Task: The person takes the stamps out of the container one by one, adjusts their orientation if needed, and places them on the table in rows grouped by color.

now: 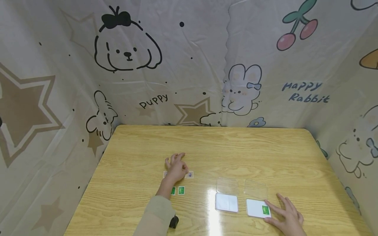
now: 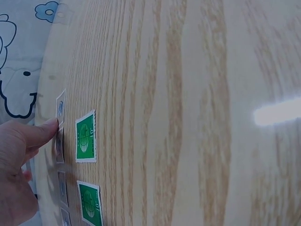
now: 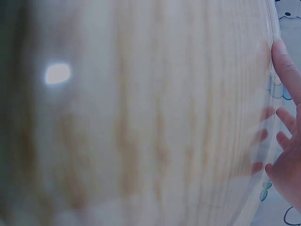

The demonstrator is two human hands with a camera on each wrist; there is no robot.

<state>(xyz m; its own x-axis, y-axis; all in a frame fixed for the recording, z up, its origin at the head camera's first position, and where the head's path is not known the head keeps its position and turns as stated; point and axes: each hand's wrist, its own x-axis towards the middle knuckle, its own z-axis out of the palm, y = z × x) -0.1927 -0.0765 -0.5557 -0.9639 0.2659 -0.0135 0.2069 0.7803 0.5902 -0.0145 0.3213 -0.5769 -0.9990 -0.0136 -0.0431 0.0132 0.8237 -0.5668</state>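
Observation:
My left hand (image 1: 176, 171) reaches over a row of small pale stamps with purple-blue pictures, thumb and forefinger close together, other fingers spread. In the left wrist view, its thumb (image 2: 44, 133) touches the row beside the end stamp (image 2: 60, 107); the forefinger's contact is hidden. Nearer the person lie two green stamps (image 1: 181, 190), marked 10 with a globe design. My right hand (image 1: 287, 214) holds an opened clear plastic case (image 1: 255, 208) by its right end, forefinger and thumb at opposite edges. Inside that case is a white card bearing a green stamp (image 1: 265, 210).
A second opened clear case (image 1: 226, 202) with a white insert lies left of the held one. Both transparent lids (image 1: 226, 186) fold back flat on the wooden table (image 1: 236, 144). Printed cloth (image 1: 189, 65) hangs behind and beside the table. Light reflects off the tabletop.

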